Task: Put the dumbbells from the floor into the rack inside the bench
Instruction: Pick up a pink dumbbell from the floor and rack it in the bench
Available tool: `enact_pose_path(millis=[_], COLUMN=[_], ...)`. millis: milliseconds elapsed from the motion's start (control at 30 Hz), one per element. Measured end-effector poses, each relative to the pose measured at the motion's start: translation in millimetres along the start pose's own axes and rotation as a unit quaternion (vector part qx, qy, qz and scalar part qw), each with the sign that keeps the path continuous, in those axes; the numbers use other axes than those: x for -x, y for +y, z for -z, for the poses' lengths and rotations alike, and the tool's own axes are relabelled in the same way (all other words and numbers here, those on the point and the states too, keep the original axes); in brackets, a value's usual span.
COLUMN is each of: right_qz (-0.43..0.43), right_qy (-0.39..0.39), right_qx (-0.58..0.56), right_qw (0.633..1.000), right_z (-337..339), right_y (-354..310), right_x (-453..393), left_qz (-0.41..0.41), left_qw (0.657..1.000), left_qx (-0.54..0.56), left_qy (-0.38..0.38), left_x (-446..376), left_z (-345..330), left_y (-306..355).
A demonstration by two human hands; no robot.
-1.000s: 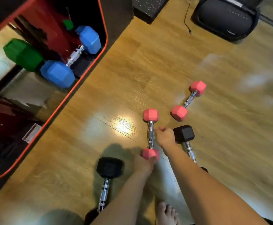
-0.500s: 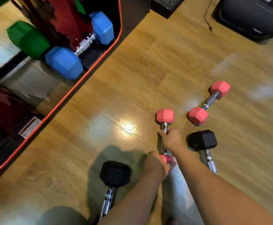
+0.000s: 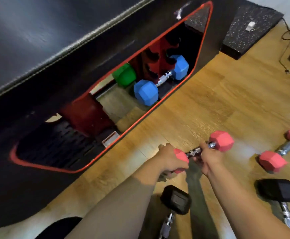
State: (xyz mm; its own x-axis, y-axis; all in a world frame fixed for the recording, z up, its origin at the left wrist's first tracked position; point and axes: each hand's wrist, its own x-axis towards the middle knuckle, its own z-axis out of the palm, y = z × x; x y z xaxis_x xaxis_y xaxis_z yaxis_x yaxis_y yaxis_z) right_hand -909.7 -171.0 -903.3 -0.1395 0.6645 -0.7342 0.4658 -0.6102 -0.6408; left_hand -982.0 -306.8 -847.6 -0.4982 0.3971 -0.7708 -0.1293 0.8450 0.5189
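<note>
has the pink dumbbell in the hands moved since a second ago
Yes. The held pink dumbbell has left its spot beside the other pink dumbbell and swung toward the bench opening.

**One head-worn view, tilted steeply down**

The single wide-angle camera looks forward and down from the person's head, near the forearms entering from the frame's bottom edge. The wooden floor [image 3: 227, 104] fills the right; the bench [image 3: 58, 54], close by, spans the upper left diagonally.

We take this for a home gym: coloured dumbbells [image 3: 271, 161] on a wooden floor [image 3: 235, 104], beside a padded bench [image 3: 54, 49] whose hollow holds a rack [image 3: 155, 56].
</note>
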Motion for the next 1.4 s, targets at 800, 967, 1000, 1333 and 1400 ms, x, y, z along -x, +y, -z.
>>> enact_pose_path(millis=[800,967,1000,1333,1400], right_qz=[-0.028,-0.029,-0.031,0.015,0.025], right_qy=[-0.301,-0.337,-0.343,-0.428,-0.444], right_qx=[-0.009,-0.002,0.001,0.108,0.131], right_qw=[0.953,0.941,0.939,0.897,0.886], right_z=[-271.0,-275.8,-275.9,-276.8,-273.6], right_y=[46.7,46.0,46.8,52.2,52.3], right_x=[146.7,144.2,142.3,135.5,135.6], left_qz=[0.111,0.125,0.131,0.199,0.209], left_qw=[0.858,0.843,0.842,0.864,0.858], left_qx=[0.312,0.333,0.333,0.262,0.252], left_qy=[0.393,0.402,0.404,0.380,0.396], left_x=[23.2,9.9,5.1,-17.9,-20.4], left_z=[173.3,183.8,185.0,178.9,182.4], left_y=[-201.1,-203.8,-205.5,-180.1,-177.0])
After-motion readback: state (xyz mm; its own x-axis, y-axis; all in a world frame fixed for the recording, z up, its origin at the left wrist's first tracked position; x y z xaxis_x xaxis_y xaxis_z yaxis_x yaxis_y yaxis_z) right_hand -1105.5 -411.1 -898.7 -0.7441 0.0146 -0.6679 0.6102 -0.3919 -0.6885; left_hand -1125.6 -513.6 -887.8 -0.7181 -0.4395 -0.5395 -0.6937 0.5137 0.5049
